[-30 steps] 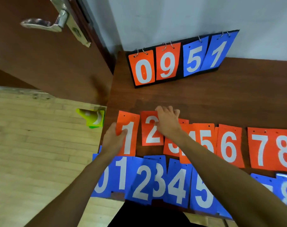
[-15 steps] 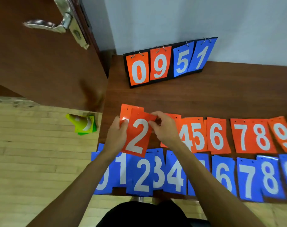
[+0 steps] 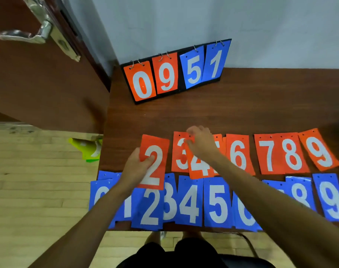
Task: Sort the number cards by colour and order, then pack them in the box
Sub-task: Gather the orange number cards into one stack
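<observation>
Left hand: grip pinches orange 2 at its left edge, thumb on the face, the card overlapping the blue row at the table's near edge. Right hand: grip curled over the tops of orange 3 and overlapping 4; blurred, so I cannot tell if either is caught. Best to draw 3 alone from under 4 and square it onto 2, digits upright.

On the dark wooden table, a black flip scoreboard stands at 12 o'clock. The row of orange rectangular number cards runs from centre to 3 o'clock. The row of blue rectangular number cards lies before it along the 6 o'clock edge. The orange 2 card, in the left hand, overlaps the blue row. The orange 4 card seems to lie over its neighbours.
</observation>
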Available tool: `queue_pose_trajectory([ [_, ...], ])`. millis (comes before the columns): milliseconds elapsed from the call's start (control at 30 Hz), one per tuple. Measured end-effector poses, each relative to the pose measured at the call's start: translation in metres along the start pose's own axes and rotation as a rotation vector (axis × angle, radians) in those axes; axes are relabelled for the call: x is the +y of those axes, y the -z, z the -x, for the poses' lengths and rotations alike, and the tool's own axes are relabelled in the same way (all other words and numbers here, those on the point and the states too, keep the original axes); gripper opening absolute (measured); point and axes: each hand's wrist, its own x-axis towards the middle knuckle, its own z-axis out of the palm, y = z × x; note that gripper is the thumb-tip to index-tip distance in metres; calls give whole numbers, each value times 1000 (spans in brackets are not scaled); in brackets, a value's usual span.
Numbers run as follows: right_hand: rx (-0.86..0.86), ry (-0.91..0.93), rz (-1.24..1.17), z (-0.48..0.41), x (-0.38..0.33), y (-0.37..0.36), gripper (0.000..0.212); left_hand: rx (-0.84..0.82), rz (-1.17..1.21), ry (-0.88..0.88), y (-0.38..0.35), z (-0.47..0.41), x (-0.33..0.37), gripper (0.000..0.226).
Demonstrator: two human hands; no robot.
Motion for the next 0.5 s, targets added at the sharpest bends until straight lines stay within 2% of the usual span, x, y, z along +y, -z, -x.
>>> queue_pose_trajectory([
  [100,-193,52,250,-30,12,2,61,50,31,53,-11,-6,4,23],
  [233,-193,146,343,-47,5,-15,70,128,20,91,-19,-11,8,18],
  [333,-193,151,314,-60,-5,-24,64,176,4,80,-17,-16,9,21],
  [500,-190,167,126,-80,-15,-21,25,282,-26,74,-5,-26,13,27],
])
